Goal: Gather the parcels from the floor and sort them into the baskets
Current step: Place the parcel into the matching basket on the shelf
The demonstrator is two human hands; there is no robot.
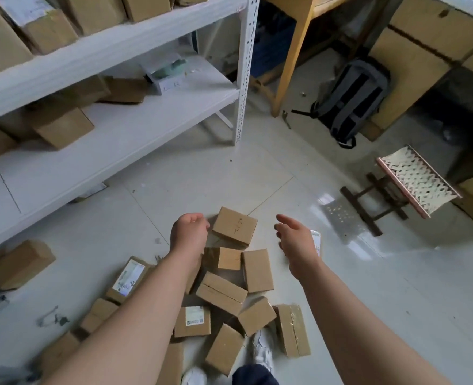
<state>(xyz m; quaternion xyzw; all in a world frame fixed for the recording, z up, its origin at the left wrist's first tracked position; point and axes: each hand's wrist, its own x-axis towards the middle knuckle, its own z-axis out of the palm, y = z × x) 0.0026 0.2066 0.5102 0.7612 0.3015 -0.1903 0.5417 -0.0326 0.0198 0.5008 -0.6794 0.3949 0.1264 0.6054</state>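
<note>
Hovering empty above small brown cardboard parcels [221,291] on pale tiled floor [202,173], left hand [189,232] loosely curled, right hand [296,240] released.

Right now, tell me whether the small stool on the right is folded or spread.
Spread: the stool stands on the floor with its dark legs apart and its woven seat stretched flat.

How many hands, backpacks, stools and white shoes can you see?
Hands: 2, the left hand and the right hand
backpack: 1
stool: 1
white shoes: 2
Total: 6
</note>
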